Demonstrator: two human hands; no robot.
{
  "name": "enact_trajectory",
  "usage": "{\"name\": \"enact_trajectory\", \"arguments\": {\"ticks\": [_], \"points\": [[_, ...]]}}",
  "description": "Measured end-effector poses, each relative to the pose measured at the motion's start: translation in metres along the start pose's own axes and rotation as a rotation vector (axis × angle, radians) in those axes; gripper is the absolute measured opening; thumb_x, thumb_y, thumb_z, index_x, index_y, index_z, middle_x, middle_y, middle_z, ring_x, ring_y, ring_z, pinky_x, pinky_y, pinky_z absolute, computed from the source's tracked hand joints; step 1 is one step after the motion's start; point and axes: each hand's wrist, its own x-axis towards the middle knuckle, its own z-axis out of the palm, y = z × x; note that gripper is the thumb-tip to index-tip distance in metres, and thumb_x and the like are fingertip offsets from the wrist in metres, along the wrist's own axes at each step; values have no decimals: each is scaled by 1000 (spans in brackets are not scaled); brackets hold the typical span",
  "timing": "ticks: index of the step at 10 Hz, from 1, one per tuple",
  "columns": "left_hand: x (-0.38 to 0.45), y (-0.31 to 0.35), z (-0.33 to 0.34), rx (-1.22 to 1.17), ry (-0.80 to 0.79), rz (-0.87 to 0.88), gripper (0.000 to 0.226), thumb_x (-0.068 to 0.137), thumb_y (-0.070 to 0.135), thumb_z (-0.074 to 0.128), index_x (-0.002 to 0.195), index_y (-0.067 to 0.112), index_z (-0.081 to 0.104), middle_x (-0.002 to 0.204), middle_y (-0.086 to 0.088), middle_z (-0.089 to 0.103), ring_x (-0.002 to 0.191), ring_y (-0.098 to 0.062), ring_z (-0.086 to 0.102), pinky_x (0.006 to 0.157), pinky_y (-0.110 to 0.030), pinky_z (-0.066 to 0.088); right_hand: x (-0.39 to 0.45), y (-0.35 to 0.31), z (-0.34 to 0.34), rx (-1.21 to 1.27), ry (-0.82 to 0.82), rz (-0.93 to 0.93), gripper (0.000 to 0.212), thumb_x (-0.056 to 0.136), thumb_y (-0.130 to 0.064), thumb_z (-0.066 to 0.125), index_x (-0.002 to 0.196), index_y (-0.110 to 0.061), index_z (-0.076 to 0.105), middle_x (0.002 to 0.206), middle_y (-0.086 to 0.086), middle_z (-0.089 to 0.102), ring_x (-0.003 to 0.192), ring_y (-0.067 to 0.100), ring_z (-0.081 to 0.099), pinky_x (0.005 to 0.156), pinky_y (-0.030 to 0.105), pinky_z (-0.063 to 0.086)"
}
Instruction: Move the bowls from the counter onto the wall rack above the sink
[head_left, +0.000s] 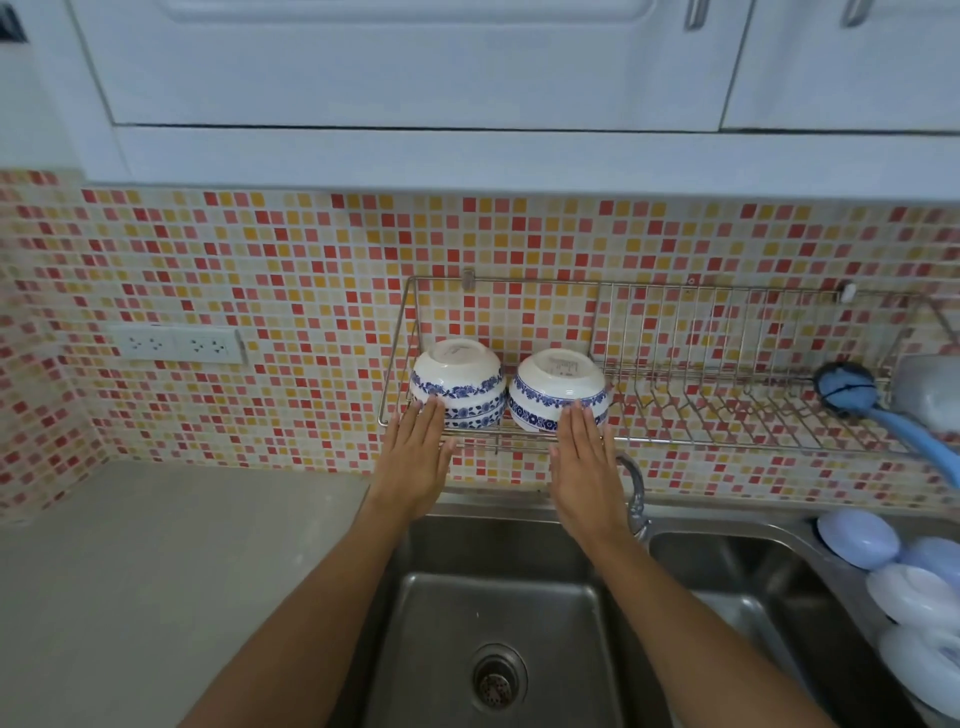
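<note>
On the wall rack, two bowls sit upside down (bases up); both hands flat, fingertips touching them.

Place: a home kitchen, seen at the washing-up corner.
Landmark: a stainless double sink with a round drain.
Tap: a metal faucet at the back edge of the sink, between its two basins.
Wall: a mosaic backsplash of small red, orange and cream tiles behind the sink.
Rack: a wire dish rack fixed to the tiles above the sink, with upturned blue-and-white bowls at its left end.
Cupboards: white wall cabinets above the rack.
Surface: a pale grey surface left of the sink.
Power: a double wall socket above that surface.
Washing gear: a blue dish brush at the right end of the rack.
</note>
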Motion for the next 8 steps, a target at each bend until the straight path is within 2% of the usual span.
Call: {"name": "enact_trajectory", "arguments": {"ticks": [1,2,3,4,5,6,7,8], "points": [[-14,4,-5,-10,-47,15,80,83,60,-19,150,17,-4,159,-2,-6,141,-17,-19,117,-36,-10,-13,-2,-6,29,-62,13,55,105,-25,25,152,-6,5,162,9,2,149,22,-6,120,36,-5],[-26,8,-11,-47,-131,-6,62,97,48,4,149,18,-9,159,-2,-11,144,-19,-18,120,-38,-4,-24,-6,-17,4,-91,20,55,105,-24,24,152,-6,4,162,11,1,149,23,-5,116,33,-9],[-30,5,-22,-29,-227,-11,58,101,39,15,150,18,-8,160,-2,-10,146,-20,-13,122,-43,4,-27,-17,-33,-34,-153,61,54,104,-24,26,152,-5,9,161,12,9,150,24,3,120,38,-3],[-28,1,-39,-49,-275,-72,56,102,37,14,151,16,-3,161,-4,-6,147,-21,-9,121,-43,7,-27,-29,-56,-49,-234,79,51,103,-22,28,150,-3,21,158,13,25,147,24,19,122,42,12],[-24,5,-64,-31,-246,-36,56,102,37,13,151,13,-2,160,-7,-5,147,-22,-6,122,-42,8,-23,-41,-89,-62,-255,90,44,103,-24,30,141,-3,39,147,12,44,138,26,38,118,43,25],[-17,12,-97,23,-197,17,56,103,35,14,150,10,-1,160,-8,-4,148,-23,-4,121,-41,9,-12,-53,-123,-106,-247,59,43,104,-24,28,139,-3,41,144,14,45,137,30,36,117,46,24],[-17,15,-131,24,-192,34,56,103,34,14,150,8,-2,160,-9,-5,148,-24,-5,121,-41,8,-10,-68,-154,-41,-205,99,47,103,-29,25,143,-5,36,148,14,41,140,32,28,116,46,22],[-20,19,-157,-18,-150,48,57,103,34,16,150,7,-1,160,-9,-5,148,-23,-4,121,-42,9,-10,-83,-182,-30,-87,96,45,103,-23,27,141,-1,38,143,20,45,140,34,29,114,47,26]]}}
